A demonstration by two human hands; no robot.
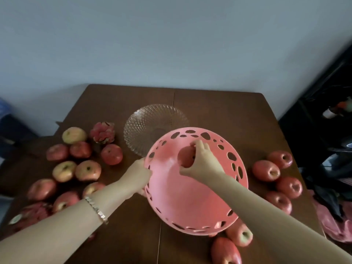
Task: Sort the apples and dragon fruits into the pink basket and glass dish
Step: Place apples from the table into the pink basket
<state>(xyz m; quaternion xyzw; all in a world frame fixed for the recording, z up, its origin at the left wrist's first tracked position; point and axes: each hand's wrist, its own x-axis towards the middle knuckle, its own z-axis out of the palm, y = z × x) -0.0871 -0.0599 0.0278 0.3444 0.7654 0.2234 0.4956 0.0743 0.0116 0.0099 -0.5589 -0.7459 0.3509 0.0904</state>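
Note:
A pink basket (171,191) with oval holes sits mid-table, tilted toward me. My left hand (138,175) grips its left rim. Inside the basket, my right hand (202,161) is closed over a red apple (185,156). Behind the basket stands an empty cut-glass dish (152,119). Several apples lie in a cluster on the left (87,169), with a pink dragon fruit (102,132) at the back of it. Another dragon fruit (31,214) lies at the near left, partly hidden by my forearm. More apples (266,170) sit to the right of the basket and in front of it (225,251).
The brown wooden table (219,111) backs onto a pale wall. A dark shelf (323,111) with clutter stands at the right. A pink plastic bag (333,223) lies at the table's right edge. Blue things (5,115) sit off the table's left side.

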